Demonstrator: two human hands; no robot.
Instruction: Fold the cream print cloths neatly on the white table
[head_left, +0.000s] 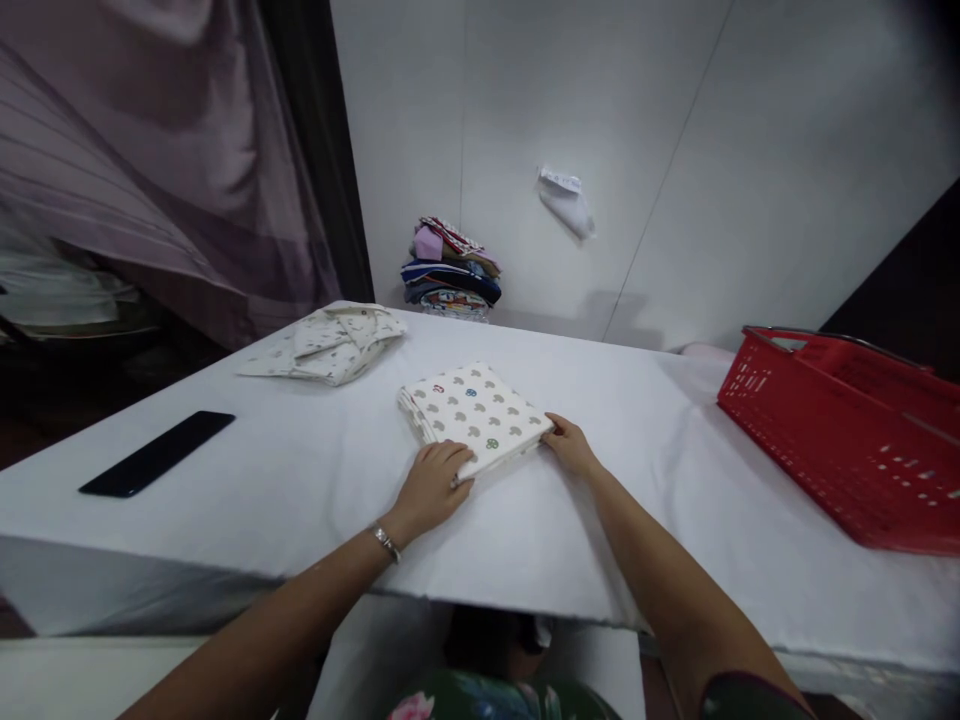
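A folded white cloth point(480, 405) printed with grey mushroom-like shapes and a few coloured ones lies in layers on the white-covered table point(285, 510). My left hand point(433, 487) grips its near left corner, fingers on top and thumb at the front edge. At the right corner, my right hand point(571, 447) pinches the layers between thumb and fingers. Farther back on the left rests another white printed cloth point(334, 345), loosely folded and apart from both hands.
A black flat slab point(159, 453) lies at the table's left. The red plastic basket point(847, 440) stands on the right. Behind the table, a stack of folded fabrics point(451, 270) rises against the wall point(637, 130). A purple curtain point(165, 150) hangs at the left.
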